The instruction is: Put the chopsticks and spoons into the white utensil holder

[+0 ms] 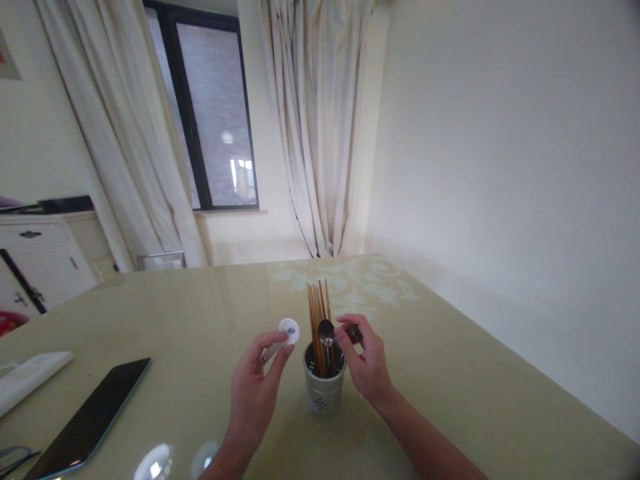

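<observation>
My left hand [254, 387] pinches a white ceramic spoon [289, 331] with a small blue mark, held left of the utensil holder [324, 400]. That light grey holder has a pattern of small holes and stands upright on the table. Several wooden chopsticks [315, 313] rise from it, along with a metal spoon [327, 331], bowl up. At the holder's right, my right hand [367, 360] is closed on a dark, shiny piece [355, 333], partly hidden by the fingers; its kind is unclear. The right fingertips are beside the metal spoon's bowl, and I cannot tell if they touch it.
A dark-screened tablet or phone [93, 417] lies on the glossy green table [475, 400] at the left, near a white flat object [35, 377]. A cable [17, 457] shows at the lower left corner. Beyond the table are a white cabinet [40, 247], curtains and a wall.
</observation>
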A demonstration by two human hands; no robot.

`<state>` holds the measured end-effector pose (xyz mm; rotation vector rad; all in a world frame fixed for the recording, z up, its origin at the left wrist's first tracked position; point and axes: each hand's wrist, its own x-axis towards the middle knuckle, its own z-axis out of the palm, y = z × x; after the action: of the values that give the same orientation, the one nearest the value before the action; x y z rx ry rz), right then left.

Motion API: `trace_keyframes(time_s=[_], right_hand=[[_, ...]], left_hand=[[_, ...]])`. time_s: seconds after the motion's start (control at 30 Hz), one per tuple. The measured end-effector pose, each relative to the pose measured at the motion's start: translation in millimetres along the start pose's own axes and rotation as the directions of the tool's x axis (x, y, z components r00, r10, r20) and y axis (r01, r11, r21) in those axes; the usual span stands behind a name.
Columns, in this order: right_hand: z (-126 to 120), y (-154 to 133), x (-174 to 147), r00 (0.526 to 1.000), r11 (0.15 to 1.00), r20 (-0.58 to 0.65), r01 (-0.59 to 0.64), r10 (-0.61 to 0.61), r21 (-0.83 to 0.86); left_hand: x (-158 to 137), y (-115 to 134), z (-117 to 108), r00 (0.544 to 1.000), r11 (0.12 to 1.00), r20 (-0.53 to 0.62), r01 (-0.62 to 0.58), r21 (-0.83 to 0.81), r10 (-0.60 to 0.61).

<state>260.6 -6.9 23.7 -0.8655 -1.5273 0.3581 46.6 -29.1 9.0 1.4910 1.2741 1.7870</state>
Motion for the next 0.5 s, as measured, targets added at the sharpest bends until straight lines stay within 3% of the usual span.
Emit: trace_keyframes(time_s=[0.23,0.43,0.5], right_hand=[[0.7,-2.7,-0.9,0.999,0.999,0.023,0.027,-0.026,-0.026],[4.0,-5.2,-4.3,0.999,0.999,0.029,0.047,-0.046,-0.017],[5.3,-6.0,-5.2,0.998,0.999,0.038,0.053,-0.052,-0.012]], left_hand=[[5.5,12.3,2.9,0.995,0.966,-0.021,0.087,-0.242,-0.095],[4.7,5.5,6.6,0.944,0.839,0.057,0.316,-0.442,-0.326],[4.1,4.2,6.8,0.933,0.773,0.078,0.336,-0.539,-0.352]])
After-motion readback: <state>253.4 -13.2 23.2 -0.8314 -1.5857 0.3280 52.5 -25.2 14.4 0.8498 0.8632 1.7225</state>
